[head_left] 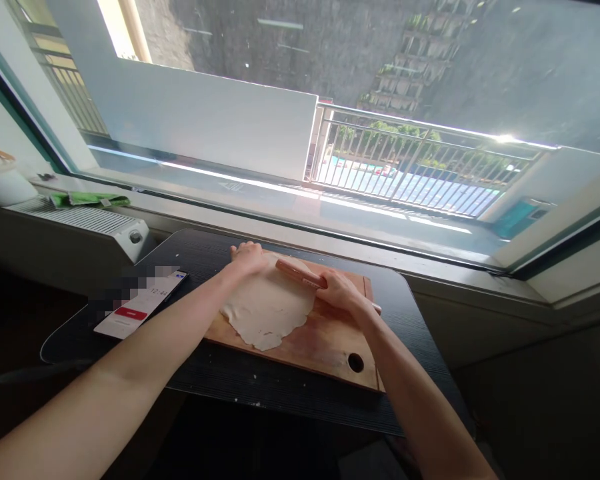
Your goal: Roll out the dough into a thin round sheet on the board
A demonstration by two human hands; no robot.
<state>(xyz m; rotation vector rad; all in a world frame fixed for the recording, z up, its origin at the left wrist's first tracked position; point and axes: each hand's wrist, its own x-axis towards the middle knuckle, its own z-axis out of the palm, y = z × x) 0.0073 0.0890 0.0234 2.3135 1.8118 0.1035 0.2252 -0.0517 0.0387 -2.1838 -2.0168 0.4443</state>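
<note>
A thin sheet of pale dough (267,308) lies flattened on a wooden cutting board (325,343) with a round hole near its right corner. A wooden rolling pin (300,273) rests across the far edge of the dough. My right hand (341,291) is closed over the pin's right part. My left hand (247,257) sits at the pin's left end on the far edge of the dough, fingers curled; whether it grips the pin is hidden.
The board lies on a dark table (230,380) under a large window. A phone (143,303) with a lit screen lies left of the board. A white radiator (80,220) with a green packet (87,199) on it stands at the far left.
</note>
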